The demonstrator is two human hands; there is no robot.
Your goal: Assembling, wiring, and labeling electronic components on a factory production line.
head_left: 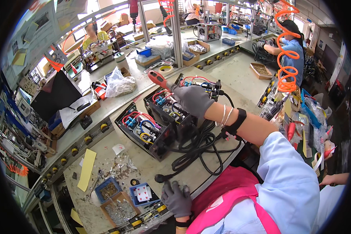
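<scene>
My right hand [194, 100], in a grey glove, is closed around a red-handled tool [157, 79] above the black cases; the tool's kind is hidden by the hand. Under and beside it are open black cases with exposed wiring: a near case [146, 130], a middle case [160, 102] and a far case [212, 86] partly covered by my hand. A coiled black power cord [197, 152] lies right of the near case, its plug [162, 178] just above my left hand. My gloved left hand [177, 199] rests at the board's near edge, fingers apart and holding nothing, beside a blue tray of white labels [141, 194].
Small parts fill a blue bin [108, 190] and a cardboard box [121, 210]. A yellow strip [87, 170] lies on the worn board. Rollers [88, 140] line the bench's far side. An orange coiled hose [286, 72] hangs at right, near a co-worker [294, 52].
</scene>
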